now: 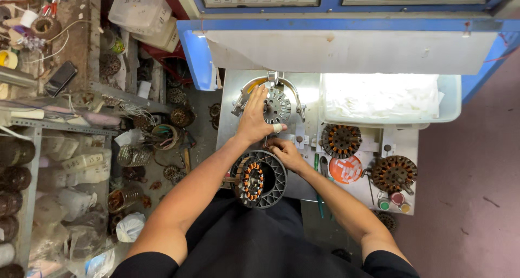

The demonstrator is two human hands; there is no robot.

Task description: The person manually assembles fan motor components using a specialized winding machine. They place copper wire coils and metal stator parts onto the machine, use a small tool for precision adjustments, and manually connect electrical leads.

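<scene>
Seen from the head camera, a cluttered workshop surrounds a small metal table (357, 188) that stands under a blue machine (346, 23) with red number displays. At the far left corner of the table sits a winding fixture (269, 96) with curved metal arms, and a grey toothed stator core (279, 106) is mounted in it. The left hand (254, 118) lies flat over the left side of that core, fingers spread and pressing on it, its grip loose and grasping nothing; a white tape wraps the thumb tip. Just near of the fixture, the right hand (284, 152) is pinched shut on something small that is too fine to make out, perhaps a wire. Touching the near edge of the table, below both hands, a round grey ribbed housing (259, 179) with an orange-and-copper wound stator inside rests against the person's dark apron. Right of the fixture stand two more wound stators (341, 140), one beside the fixture and one further right, with an orange disc (345, 169) between them. Behind them is a white tray (387, 99) of pale material. Left of the table, shelves (54, 121) and the floor hold coils, bags and loose parts.
</scene>
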